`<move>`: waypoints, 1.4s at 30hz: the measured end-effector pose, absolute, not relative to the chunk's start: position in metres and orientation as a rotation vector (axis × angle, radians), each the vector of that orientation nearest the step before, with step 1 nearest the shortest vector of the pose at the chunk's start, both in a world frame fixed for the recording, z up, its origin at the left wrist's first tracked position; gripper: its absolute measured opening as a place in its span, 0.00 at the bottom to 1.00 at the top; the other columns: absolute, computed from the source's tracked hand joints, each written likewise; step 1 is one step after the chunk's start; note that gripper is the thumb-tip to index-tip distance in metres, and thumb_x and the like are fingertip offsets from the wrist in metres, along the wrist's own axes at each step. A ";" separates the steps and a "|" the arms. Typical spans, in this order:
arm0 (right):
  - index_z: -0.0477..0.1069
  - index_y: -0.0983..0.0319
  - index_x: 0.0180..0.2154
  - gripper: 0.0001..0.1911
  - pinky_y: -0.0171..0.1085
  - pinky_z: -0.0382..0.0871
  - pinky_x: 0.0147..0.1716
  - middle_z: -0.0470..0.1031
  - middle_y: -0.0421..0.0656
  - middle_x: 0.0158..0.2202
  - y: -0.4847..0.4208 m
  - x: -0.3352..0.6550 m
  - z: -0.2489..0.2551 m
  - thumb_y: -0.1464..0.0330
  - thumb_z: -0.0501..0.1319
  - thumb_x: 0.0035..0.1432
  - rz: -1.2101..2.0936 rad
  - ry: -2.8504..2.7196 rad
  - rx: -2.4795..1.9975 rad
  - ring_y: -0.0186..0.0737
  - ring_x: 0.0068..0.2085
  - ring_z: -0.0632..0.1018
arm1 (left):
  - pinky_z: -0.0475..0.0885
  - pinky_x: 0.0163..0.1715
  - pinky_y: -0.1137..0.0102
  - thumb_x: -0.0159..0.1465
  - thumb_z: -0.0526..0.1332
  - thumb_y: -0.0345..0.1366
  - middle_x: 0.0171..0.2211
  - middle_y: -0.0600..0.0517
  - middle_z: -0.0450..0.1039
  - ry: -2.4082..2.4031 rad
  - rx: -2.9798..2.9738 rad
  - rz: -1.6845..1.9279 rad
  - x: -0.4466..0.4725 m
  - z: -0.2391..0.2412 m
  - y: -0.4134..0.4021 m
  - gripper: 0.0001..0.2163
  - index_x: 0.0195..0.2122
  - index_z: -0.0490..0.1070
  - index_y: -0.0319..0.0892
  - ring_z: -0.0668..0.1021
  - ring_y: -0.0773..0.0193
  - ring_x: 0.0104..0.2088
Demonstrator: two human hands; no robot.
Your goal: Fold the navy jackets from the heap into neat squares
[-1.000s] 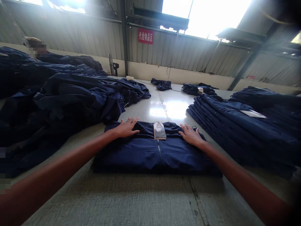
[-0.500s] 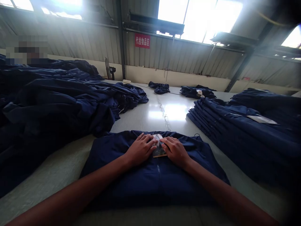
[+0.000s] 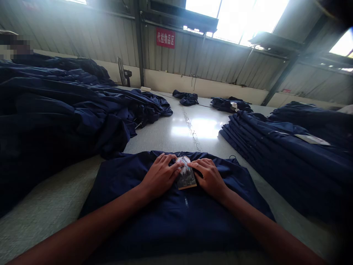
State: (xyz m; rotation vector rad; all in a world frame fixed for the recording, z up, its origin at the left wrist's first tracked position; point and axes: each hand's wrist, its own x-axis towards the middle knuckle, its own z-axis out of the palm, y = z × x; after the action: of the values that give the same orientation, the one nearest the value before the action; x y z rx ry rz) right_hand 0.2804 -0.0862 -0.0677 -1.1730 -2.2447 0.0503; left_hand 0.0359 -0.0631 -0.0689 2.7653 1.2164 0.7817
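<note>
On the table (image 3: 154, 138): folded jacket (image 3: 165, 221), between a clothes heap (image 3: 82, 110) and a folded stack (image 3: 275, 154).
Tag (image 3: 187, 179): on the jacket, beyond the zipper (image 3: 186, 201).
Left hand (image 3: 161, 172): fingertips on the tag's left side.
Right hand (image 3: 209, 176): fingertips at its right side.
Grip: can't say whether either hand pinches the tag.

Hang tag (image 3: 186, 179): upper sides partly under left hand (image 3: 162, 169) and right hand (image 3: 209, 175), fine print too small. Navy garment (image 3: 190, 224): near edge lost in shadow. Left heap (image 3: 55, 106), right stack (image 3: 281, 158) cut off. Far-left person (image 3: 19, 47) blurred, cut off.
</note>
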 end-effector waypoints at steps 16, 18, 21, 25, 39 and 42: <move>0.78 0.59 0.52 0.13 0.47 0.69 0.48 0.81 0.46 0.44 -0.091 0.277 -0.065 0.71 0.62 0.68 -0.160 -2.238 -1.145 0.48 0.46 0.76 | 0.61 0.68 0.51 0.77 0.53 0.35 0.53 0.51 0.79 1.112 2.589 0.929 0.034 -0.058 -0.064 0.14 0.55 0.76 0.48 0.75 0.56 0.56; 0.78 0.59 0.52 0.12 0.47 0.69 0.47 0.81 0.45 0.44 -0.092 0.277 -0.065 0.71 0.61 0.69 -0.137 -2.217 -1.115 0.47 0.45 0.77 | 0.65 0.64 0.54 0.76 0.52 0.32 0.52 0.51 0.79 1.092 2.562 1.000 0.033 -0.057 -0.064 0.14 0.53 0.77 0.48 0.75 0.56 0.55; 0.77 0.60 0.53 0.13 0.47 0.68 0.48 0.82 0.45 0.45 -0.093 0.277 -0.065 0.71 0.60 0.70 -0.123 -2.222 -1.071 0.46 0.45 0.77 | 0.68 0.60 0.56 0.73 0.54 0.28 0.50 0.51 0.79 1.101 2.545 1.062 0.032 -0.058 -0.063 0.14 0.50 0.77 0.48 0.76 0.56 0.53; 0.77 0.60 0.52 0.12 0.48 0.68 0.50 0.82 0.45 0.45 -0.092 0.276 -0.065 0.70 0.62 0.70 -0.103 -2.264 -1.064 0.47 0.45 0.77 | 0.69 0.56 0.57 0.71 0.58 0.28 0.47 0.51 0.78 1.134 2.548 1.027 0.033 -0.062 -0.060 0.11 0.48 0.76 0.48 0.76 0.55 0.50; 0.78 0.57 0.54 0.14 0.48 0.69 0.50 0.82 0.45 0.45 -0.091 0.275 -0.066 0.71 0.61 0.70 -0.098 -2.288 -1.008 0.45 0.43 0.78 | 0.68 0.54 0.57 0.67 0.61 0.27 0.41 0.52 0.79 1.164 2.539 1.052 0.033 -0.060 -0.063 0.06 0.40 0.74 0.46 0.77 0.56 0.45; 0.78 0.57 0.53 0.16 0.50 0.66 0.53 0.83 0.44 0.46 -0.091 0.275 -0.067 0.74 0.59 0.69 -0.120 -2.317 -1.042 0.45 0.43 0.78 | 0.68 0.52 0.57 0.68 0.60 0.27 0.42 0.52 0.79 1.201 2.550 0.980 0.033 -0.061 -0.062 0.08 0.43 0.75 0.46 0.77 0.55 0.45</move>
State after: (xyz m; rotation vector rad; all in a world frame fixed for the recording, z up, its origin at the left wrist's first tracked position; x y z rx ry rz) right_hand 0.2751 -0.0909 -0.0670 -1.0422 -2.3169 -0.1203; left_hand 0.0326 -0.0616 -0.0609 2.5495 1.2009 0.9797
